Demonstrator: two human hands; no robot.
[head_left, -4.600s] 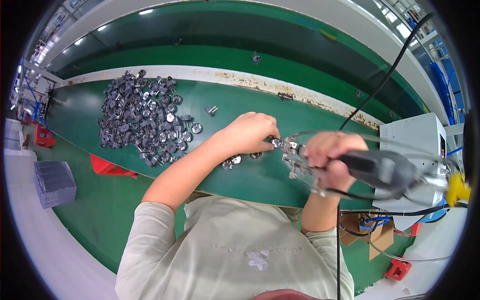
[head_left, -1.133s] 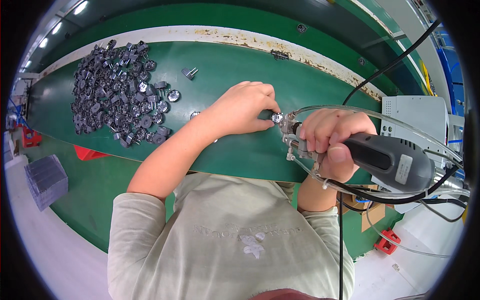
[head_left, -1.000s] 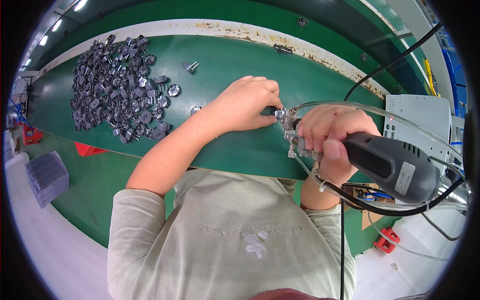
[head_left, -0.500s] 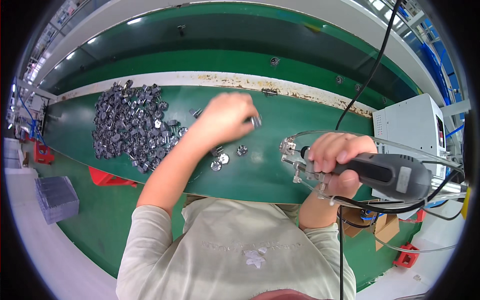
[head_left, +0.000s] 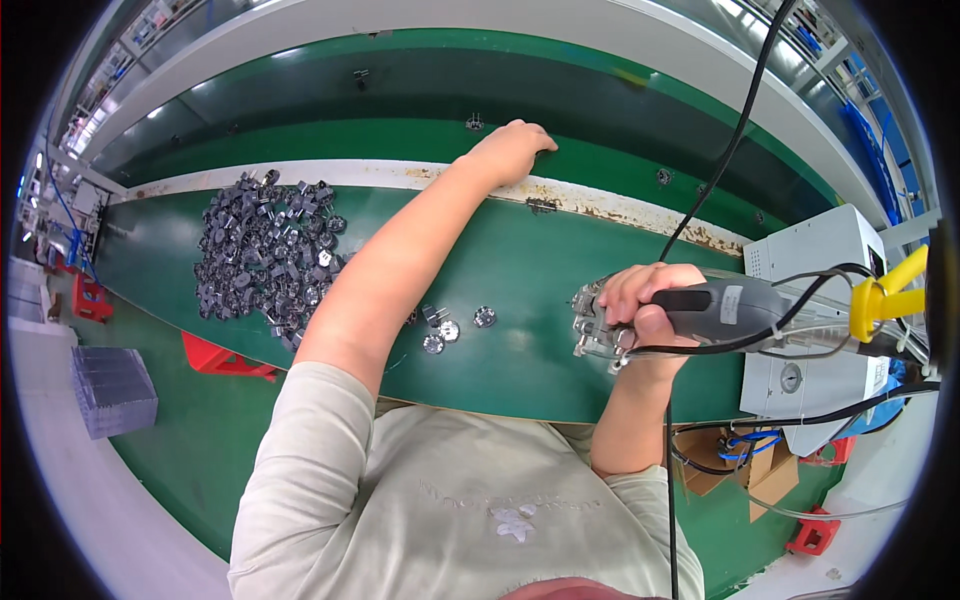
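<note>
- The long green bench (head_left: 520,290) runs across in front of you, with a darker green conveyor belt (head_left: 400,100) beyond its pale, rust-flecked far edge; a white control box (head_left: 830,260) stands at your right.
- A heap of small grey metal fittings (head_left: 265,260) lies on the bench's left part, well apart from both hands; three loose ones (head_left: 450,328) sit just beside your left forearm.
- The grey corded power driver (head_left: 730,310) lies with its long axis roughly level, nose pointing left toward the bench's middle, cables trailing right; your right hand (head_left: 645,300) is wrapped tight round its front end; judge it stiff and fairly heavy, best held by the body, clear of the metal head (head_left: 597,325).
- Your left hand (head_left: 510,148) is stretched out to the belt, fingers curled downward; you cannot tell whether it pinches anything.
</note>
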